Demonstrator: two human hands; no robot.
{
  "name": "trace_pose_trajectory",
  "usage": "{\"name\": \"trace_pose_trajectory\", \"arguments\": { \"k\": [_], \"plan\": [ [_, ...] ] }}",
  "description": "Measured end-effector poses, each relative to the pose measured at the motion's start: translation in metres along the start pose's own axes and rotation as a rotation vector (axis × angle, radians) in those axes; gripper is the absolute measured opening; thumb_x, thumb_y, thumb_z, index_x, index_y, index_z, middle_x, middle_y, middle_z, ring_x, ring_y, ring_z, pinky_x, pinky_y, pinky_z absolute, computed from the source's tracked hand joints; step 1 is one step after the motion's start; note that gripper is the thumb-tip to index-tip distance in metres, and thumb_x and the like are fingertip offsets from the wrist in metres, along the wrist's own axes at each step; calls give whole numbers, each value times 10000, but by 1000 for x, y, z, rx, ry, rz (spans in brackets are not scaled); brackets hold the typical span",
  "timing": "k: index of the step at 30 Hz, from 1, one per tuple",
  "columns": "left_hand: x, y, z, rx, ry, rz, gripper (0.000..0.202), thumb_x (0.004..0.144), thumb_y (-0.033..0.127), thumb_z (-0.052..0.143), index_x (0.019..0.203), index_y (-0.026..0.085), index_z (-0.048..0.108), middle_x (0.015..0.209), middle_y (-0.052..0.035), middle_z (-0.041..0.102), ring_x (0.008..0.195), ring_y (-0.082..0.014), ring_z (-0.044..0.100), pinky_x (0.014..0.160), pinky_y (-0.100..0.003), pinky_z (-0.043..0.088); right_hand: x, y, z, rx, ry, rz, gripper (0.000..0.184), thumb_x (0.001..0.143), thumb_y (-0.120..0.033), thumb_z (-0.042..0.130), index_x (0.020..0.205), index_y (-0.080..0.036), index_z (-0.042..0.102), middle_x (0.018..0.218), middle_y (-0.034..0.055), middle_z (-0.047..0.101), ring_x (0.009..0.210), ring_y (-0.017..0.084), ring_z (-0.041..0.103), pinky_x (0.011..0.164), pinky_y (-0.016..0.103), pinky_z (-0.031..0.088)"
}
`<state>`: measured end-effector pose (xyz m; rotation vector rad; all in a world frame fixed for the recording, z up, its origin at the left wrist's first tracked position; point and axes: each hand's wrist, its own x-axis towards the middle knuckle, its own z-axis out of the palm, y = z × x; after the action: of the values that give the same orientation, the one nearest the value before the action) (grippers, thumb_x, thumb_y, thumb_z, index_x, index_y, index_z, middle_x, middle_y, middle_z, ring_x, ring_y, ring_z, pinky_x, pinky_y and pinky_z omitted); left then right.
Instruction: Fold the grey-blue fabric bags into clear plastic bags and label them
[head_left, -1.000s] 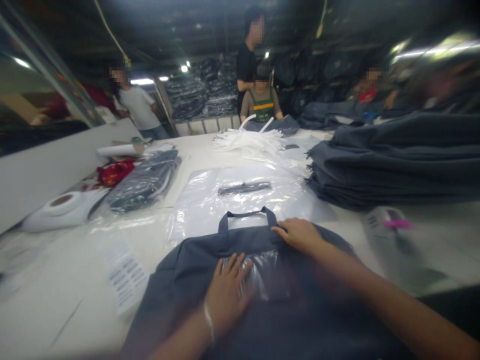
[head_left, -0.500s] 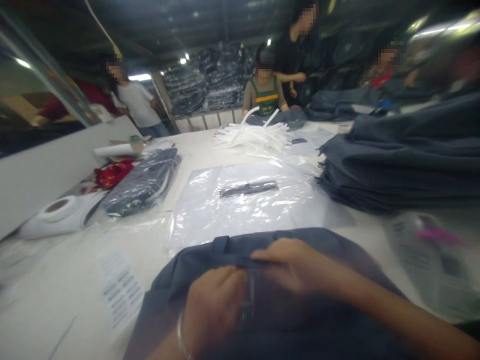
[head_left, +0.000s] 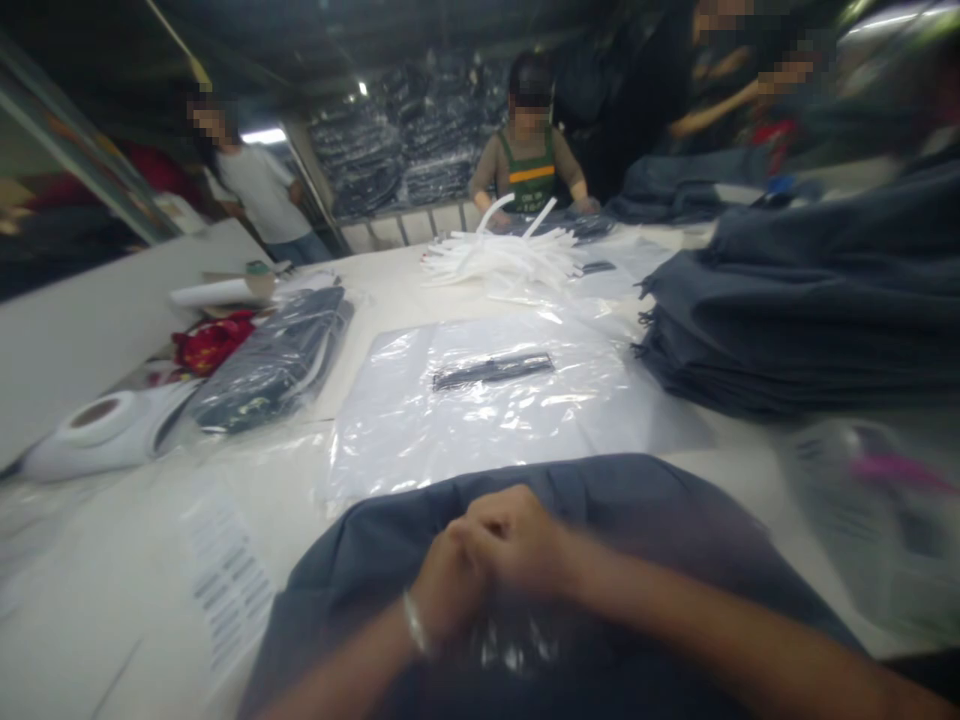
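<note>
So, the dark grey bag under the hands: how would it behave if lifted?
Probably floppy: the dark grey bag lies in soft folds under the left hand and right hand. Likely light, as it is thin and flat like the stacked bags. Its matte cloth should not slip much.

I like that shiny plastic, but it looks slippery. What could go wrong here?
The left hand and right hand are bunched together on the grey bag, so its fabric might crease. The clear plastic bags lie just past its edge and could slide or crumple if the bag gets pushed. The printed sheet beside it might be swept along the table.
</note>
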<state>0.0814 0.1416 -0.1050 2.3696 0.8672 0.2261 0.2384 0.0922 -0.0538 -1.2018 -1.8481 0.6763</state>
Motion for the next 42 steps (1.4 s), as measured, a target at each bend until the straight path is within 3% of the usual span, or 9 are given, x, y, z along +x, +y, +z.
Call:
{"name": "trace_pose_trajectory", "arguments": {
  "k": [4, 7, 13, 17, 23, 27, 31, 35, 42],
  "plan": [
    [28, -18, -53, -324, 94, -186, 430, 939, 466, 413, 1080, 143, 659, 861, -85, 738, 727, -191, 698, 666, -315, 572, -19, 37, 37, 79, -35, 7, 495, 920, -379, 484, 473, -170, 443, 441, -40, 441, 409, 66, 366, 458, 226, 264],
    [71, -34, -79, -124, 177, -107, 294, 879, 411, 549, 1020, 180, 663, 902, -56, 720, 757, -165, 679, 722, -294, 545, -27, 40, 46, 61, -153, -88, 436, 871, -363, 553, 490, -171, 466, 473, -41, 472, 426, 64, 398, 468, 222, 261],
    [153, -67, -48, 178, -133, 55, 342, 633, 402, 809, 883, 190, 711, 843, -24, 696, 748, -167, 621, 690, -255, 466, -24, 38, 45, 0, -112, -138, 460, 885, -386, 520, 479, -179, 454, 457, -39, 478, 432, 77, 418, 482, 234, 263],
    [177, -81, -42, 141, -218, 47, 265, 709, 445, 738, 799, 195, 735, 783, -3, 722, 726, -155, 634, 674, -227, 437, -26, 42, 49, -12, -110, -158, 461, 882, -415, 525, 487, -185, 462, 472, -42, 491, 447, 83, 448, 479, 244, 270],
    [184, -82, -58, 138, -218, 63, 320, 884, 394, 502, 787, 186, 725, 759, -5, 726, 725, -155, 632, 694, -232, 432, -18, 28, 28, 42, -136, -143, 461, 916, -409, 530, 518, -182, 482, 513, -39, 522, 489, 81, 482, 524, 227, 330],
    [182, -77, -57, 180, -75, 65, 374, 950, 375, 381, 868, 178, 689, 782, -15, 704, 721, -150, 615, 701, -243, 429, 8, 34, -23, -75, 71, -19, 394, 964, -426, 472, 683, -195, 626, 683, 5, 658, 640, 121, 585, 656, 237, 413],
    [179, -70, -56, 242, 92, 67, 357, 974, 376, 369, 925, 186, 668, 877, -40, 694, 801, -169, 612, 740, -260, 420, 47, 76, -72, -404, 278, 113, 332, 963, -413, 469, 1116, -182, 653, 1109, 98, 687, 1044, 220, 606, 925, 320, 431],
    [177, -63, -58, 277, 187, 85, 320, 951, 456, 452, 1003, 211, 652, 953, -33, 685, 860, -168, 618, 761, -252, 414, 78, 121, -87, -744, 59, 210, 626, 908, -511, 536, 1412, -152, 446, 1310, 160, 589, 1198, 307, 519, 992, 416, 401],
    [155, -78, -68, 528, 86, 137, 354, 893, 289, 542, 1247, 280, 539, 1082, -28, 654, 856, -170, 641, 657, -244, 434, 60, 168, -114, -922, -255, 293, 339, 934, -270, 506, 1259, -240, 598, 1145, 90, 669, 1073, 248, 588, 800, 315, 449]
  ]
}}
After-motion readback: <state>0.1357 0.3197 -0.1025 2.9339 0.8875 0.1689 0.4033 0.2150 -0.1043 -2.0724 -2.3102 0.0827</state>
